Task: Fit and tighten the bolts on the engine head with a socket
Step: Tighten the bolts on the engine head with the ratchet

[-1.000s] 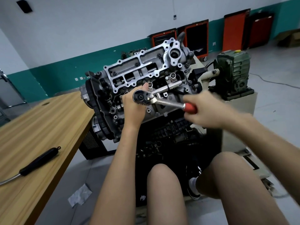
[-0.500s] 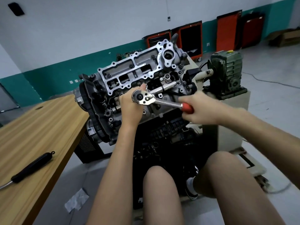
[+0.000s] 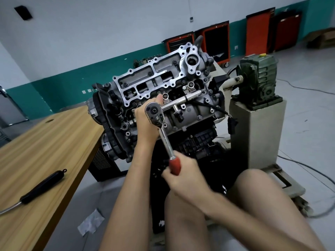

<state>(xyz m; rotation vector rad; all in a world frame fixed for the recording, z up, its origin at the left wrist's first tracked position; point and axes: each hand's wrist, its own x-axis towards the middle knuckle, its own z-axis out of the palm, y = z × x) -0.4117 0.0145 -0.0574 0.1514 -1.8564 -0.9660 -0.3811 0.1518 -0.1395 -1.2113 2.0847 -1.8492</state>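
Right grip (image 3: 184,178) holds ratchet (image 3: 164,136), rising up-left.

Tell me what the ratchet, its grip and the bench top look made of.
The ratchet looks like chromed steel: mirror-bright highlights along head and shaft. Its grip seems plastic or rubber: red, matte. The bench top is wood or wood-look laminate: tan streaked grain, smooth, low sheen.

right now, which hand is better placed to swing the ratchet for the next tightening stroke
Right. The right hand holds the red handle at the free end of the ratchet, where a swing has leverage. The left hand is at the ratchet head against the engine head, only placed to steady it.
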